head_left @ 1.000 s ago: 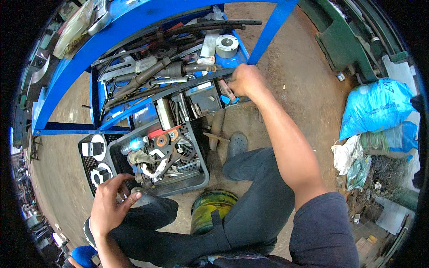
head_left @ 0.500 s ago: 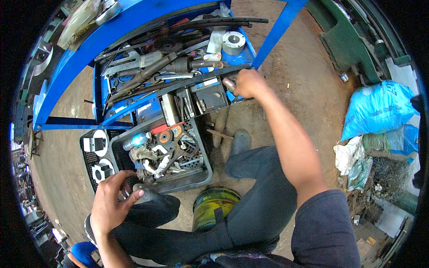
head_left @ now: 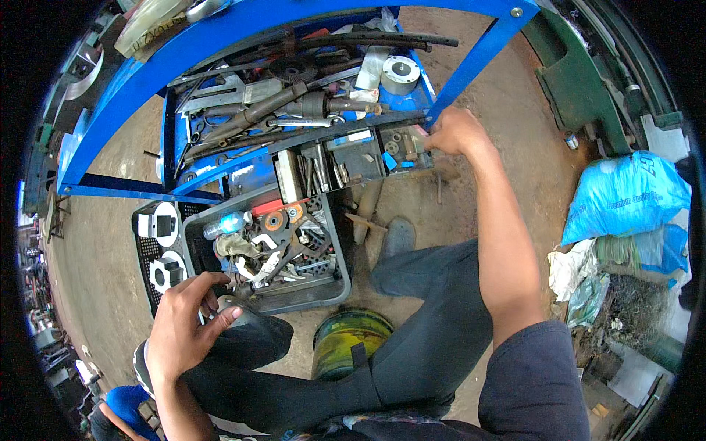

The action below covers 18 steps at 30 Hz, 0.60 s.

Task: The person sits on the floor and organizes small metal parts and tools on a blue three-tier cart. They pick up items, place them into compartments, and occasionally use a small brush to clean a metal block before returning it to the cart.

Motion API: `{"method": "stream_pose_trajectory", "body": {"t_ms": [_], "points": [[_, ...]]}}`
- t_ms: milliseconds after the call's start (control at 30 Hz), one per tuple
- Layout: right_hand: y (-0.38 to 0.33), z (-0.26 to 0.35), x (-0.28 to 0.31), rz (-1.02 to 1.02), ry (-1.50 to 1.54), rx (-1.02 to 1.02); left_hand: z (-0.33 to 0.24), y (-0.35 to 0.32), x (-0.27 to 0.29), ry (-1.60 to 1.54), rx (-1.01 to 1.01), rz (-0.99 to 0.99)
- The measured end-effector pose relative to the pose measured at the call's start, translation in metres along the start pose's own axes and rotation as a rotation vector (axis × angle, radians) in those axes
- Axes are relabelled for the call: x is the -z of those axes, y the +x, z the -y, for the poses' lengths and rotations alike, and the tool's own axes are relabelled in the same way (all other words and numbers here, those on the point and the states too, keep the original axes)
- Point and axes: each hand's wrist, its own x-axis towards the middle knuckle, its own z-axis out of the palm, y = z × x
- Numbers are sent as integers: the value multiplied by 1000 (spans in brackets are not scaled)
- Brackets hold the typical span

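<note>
My right hand [head_left: 460, 132] reaches to the right end of a small-parts tray [head_left: 371, 170], beside the blue frame's leg [head_left: 471, 66]. Its fingers are curled at the tray's end; what they grip, if anything, is hidden. Near them in the tray lie small metal rings and blocks [head_left: 397, 145] and a blue piece [head_left: 389, 160]. Over my left knee, my left hand [head_left: 184, 320] hangs with bent fingers, the thumb apart from them, and nothing visible in it. Just beyond it stands a grey plastic crate [head_left: 323, 294] of mixed metal parts, grinding discs [head_left: 273, 221] and a plastic bottle [head_left: 229, 225].
A blue shelf [head_left: 173, 140] holds shafts, wrenches [head_left: 305, 123] and a round silver part [head_left: 400, 75]. White blocks [head_left: 166, 273] sit in a black basket at left. A yellow-green bucket [head_left: 349, 342] stands between my legs. Blue sacks [head_left: 625, 195] lie at right.
My right hand has moved right along the tray, away from a cylindrical piece it was at, uncovering the small rings and blocks. The left hand has barely moved. The view has shifted slightly.
</note>
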Motion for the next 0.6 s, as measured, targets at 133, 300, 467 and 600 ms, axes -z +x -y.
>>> {"method": "stream_pose_trajectory", "body": {"t_ms": [133, 300, 467, 600], "points": [[-9, -3, 10, 8, 26, -35, 3, 1, -4, 54, -104, -62], [-10, -4, 13, 113, 99, -7, 6, -2, -7, 12, -81, -68], [1, 10, -5, 70, -6, -37, 6, -1, -7, 14, -93, -73], [-3, 18, -13, -47, -32, -110, 5, -1, -4, 4, -59, -52]]}}
